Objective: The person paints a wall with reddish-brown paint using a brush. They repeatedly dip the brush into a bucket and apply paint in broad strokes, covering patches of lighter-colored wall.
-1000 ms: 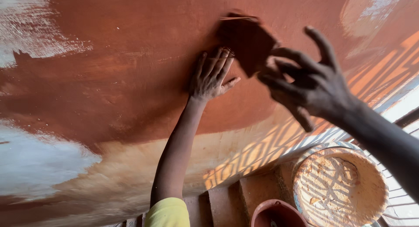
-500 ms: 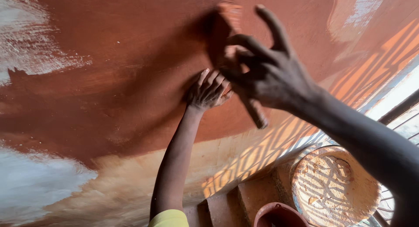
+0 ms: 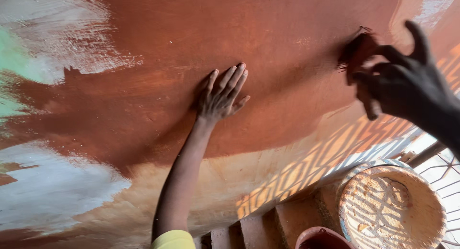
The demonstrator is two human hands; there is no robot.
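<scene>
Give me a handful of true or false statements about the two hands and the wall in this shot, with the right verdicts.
1. The left hand lies flat on the reddish-brown wall with fingers spread. True.
2. The right hand is empty. False: it holds a dark brush-like tool against the wall.
3. The whole wall is reddish-brown. False: white and green patches remain at the left.
4. A round pale bucket stands at the lower right. True.
5. The left arm wears a long dark sleeve. False: it is bare, with a yellow sleeve at the shoulder.
</scene>
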